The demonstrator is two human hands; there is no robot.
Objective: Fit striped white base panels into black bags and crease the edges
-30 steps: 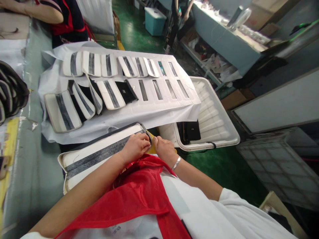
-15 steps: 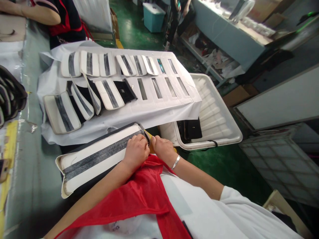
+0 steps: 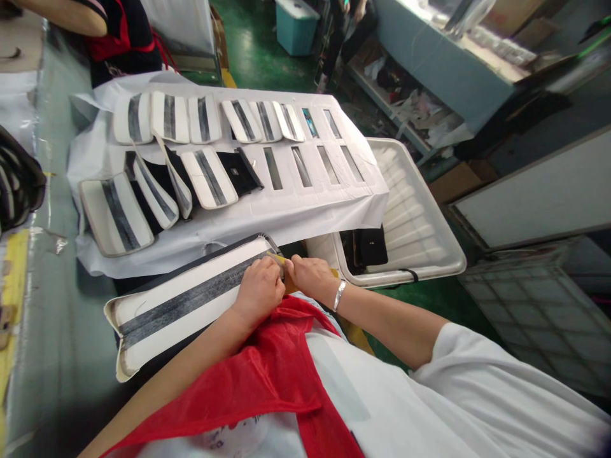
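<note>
A long cream panel (image 3: 191, 299) with a dark grey stripe and black backing lies in front of me, its raised left end bent up. My left hand (image 3: 261, 287) is closed over the panel's right end, its fingers curled at the edge. Close beside it, my right hand (image 3: 311, 277) is closed around a thin yellow strip-like tool (image 3: 277, 257), whose tip reaches onto the panel's right end. The fingers hide most of this tool, so its exact kind does not show.
Beyond the panel, a white-covered table (image 3: 238, 213) with slots carries several smaller striped flaps (image 3: 210, 177). A white plastic tub (image 3: 405, 210) with black pieces (image 3: 372, 247) stands at the right. A grey worktop (image 3: 57, 286) runs along my left; a co-worker's arm (image 3: 71, 16) rests farther back.
My right hand has shifted slightly left, and the yellow tool's tip now lies over the panel's end. My left hand keeps its hold. The view has moved a little.
</note>
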